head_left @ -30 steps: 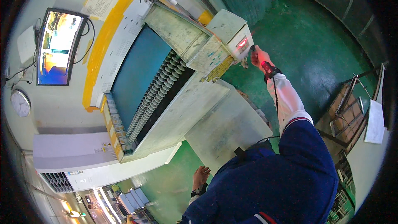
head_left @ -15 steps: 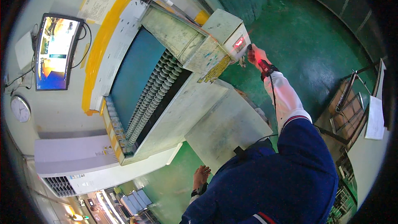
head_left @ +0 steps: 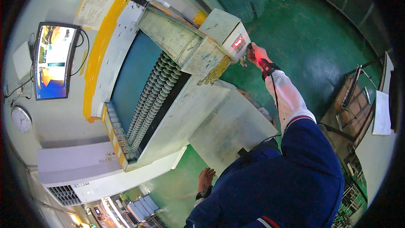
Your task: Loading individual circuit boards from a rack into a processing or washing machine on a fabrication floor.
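Observation:
My right hand (head_left: 258, 55) reaches out to a small light-coloured control box (head_left: 235, 40) with a lit red display. Its fingers are closed round a dark knob (head_left: 249, 47) on the box's side, mostly hidden by the fingers. A dark band with a cable circles that wrist. My left hand (head_left: 206, 178) hangs low near my body, fingers loosely apart and holding nothing. The control box sits at the end of a machine with rows of ridged rollers (head_left: 156, 97) beside a blue surface (head_left: 137, 69).
A grey metal panel (head_left: 228, 122) stands between the machine and my body. On the left wall are a monitor (head_left: 55, 61) and a round clock (head_left: 21, 118). A white unit with a vent (head_left: 101, 185) lies beyond the machine. Brown boards and a metal rack (head_left: 354, 105) are at right.
The view has shifted slightly, so the machine and box sit a little further left. My right hand stays at the knob; my left hand still hangs low.

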### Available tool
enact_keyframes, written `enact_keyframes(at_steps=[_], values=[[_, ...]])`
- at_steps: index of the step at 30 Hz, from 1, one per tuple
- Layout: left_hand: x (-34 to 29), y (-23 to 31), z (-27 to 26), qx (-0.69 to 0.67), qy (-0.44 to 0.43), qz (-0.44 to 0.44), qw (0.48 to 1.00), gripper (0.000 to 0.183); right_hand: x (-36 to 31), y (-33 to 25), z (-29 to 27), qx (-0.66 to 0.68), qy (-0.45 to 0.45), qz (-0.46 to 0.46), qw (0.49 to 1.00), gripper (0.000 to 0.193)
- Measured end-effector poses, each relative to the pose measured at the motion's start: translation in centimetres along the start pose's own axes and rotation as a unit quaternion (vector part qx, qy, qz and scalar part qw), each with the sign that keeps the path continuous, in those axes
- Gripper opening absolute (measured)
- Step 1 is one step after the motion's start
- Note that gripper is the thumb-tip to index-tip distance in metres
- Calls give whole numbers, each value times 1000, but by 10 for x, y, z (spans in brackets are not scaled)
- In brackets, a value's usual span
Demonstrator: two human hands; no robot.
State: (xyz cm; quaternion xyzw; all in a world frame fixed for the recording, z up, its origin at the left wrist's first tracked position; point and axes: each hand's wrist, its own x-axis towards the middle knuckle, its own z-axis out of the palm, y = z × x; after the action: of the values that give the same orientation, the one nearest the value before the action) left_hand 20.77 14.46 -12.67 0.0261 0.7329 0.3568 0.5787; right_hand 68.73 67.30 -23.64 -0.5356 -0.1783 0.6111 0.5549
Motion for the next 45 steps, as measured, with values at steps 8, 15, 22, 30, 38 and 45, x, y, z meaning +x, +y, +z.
enact_keyframes(at_steps=[8,15,22,30,38,45], values=[[-4,-8,-3,-12,12,-1,1000,48,-44,-26,21,66,8,60,996,29],[-10,-10,3,-16,17,6,1000,45,-55,-33,26,104,-9,82,991,29],[-3,1,5,-12,4,-5,1000,48,35,31,-8,-34,-17,-94,995,30],[-9,-4,6,7,10,7,1000,50,-54,-37,20,132,-3,86,987,31],[-9,-6,6,7,8,12,1000,50,-47,-31,21,88,-14,60,994,28],[-2,-8,-1,1,11,2,1000,49,-56,-37,24,107,-4,72,992,29]])
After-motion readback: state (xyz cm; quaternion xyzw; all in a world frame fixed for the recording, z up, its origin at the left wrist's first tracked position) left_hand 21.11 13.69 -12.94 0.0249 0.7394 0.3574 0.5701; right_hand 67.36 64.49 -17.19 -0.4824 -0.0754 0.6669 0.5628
